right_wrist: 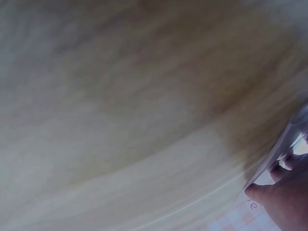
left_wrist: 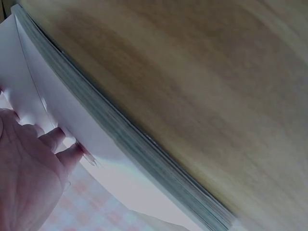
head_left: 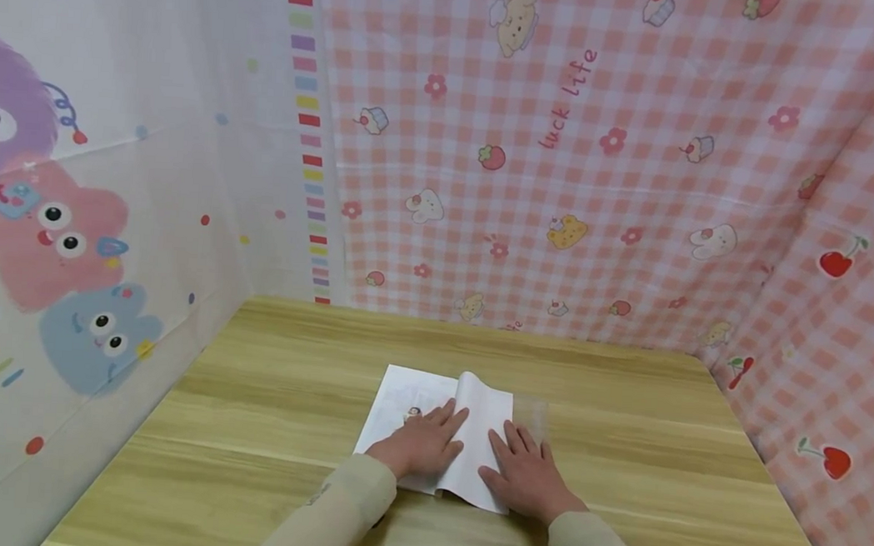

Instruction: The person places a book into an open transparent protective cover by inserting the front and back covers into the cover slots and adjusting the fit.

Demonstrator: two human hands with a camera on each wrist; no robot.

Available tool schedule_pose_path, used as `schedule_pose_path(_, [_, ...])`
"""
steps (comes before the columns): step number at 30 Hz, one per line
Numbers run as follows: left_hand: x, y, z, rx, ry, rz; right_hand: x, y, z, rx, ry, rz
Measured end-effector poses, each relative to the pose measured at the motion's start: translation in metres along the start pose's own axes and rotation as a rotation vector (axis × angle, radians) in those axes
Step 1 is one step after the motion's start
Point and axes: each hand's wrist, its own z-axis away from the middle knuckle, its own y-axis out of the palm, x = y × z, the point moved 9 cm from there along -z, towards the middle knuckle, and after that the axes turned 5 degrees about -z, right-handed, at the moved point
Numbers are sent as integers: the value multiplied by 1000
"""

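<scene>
An open book [head_left: 407,386] with white pages lies on the wooden table, a small printed figure [head_left: 414,411] showing on its left page. Across that page, close to the fold, rests my left hand [head_left: 422,443] with fingers stretched toward the raised inner edge of the right page [head_left: 474,451]. My right hand [head_left: 530,475] lies spread at the right page's outer edge, over a clear plastic cover flap [head_left: 537,413] sticking out there. In the left wrist view the thick stack of page edges [left_wrist: 96,103] runs diagonally beside my fingers. The right wrist view catches my thumb [right_wrist: 257,191] at the book's edge.
Wood-grain tabletop [head_left: 624,401] surrounds the book. Behind it hangs a pink checked cloth [head_left: 525,186] with cartoon prints. A white cloth with cartoon creatures [head_left: 41,232] closes the left side, and a checked cloth with cherries [head_left: 844,365] the right.
</scene>
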Motion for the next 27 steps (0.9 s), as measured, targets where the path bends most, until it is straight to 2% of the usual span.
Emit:
schedule_pose_path(8, [-3,0,-2,13,-22,-32,0,-2,2,-22,1,-15])
schedule_pose_path(10, [0,2,-3,13,-25,-2,1,-2,2,-30,-5,-16])
schedule_pose_path(15, [8,5,-3,20,-37,153,1,-2,2,-24,-11,-26])
schedule_pose_path(17, [8,3,-2,32,-45,177,1,-2,2,-23,-10,-36])
schedule_pose_path(27, [2,0,-2,52,-70,88,-3,-1,1,-44,-8,-38])
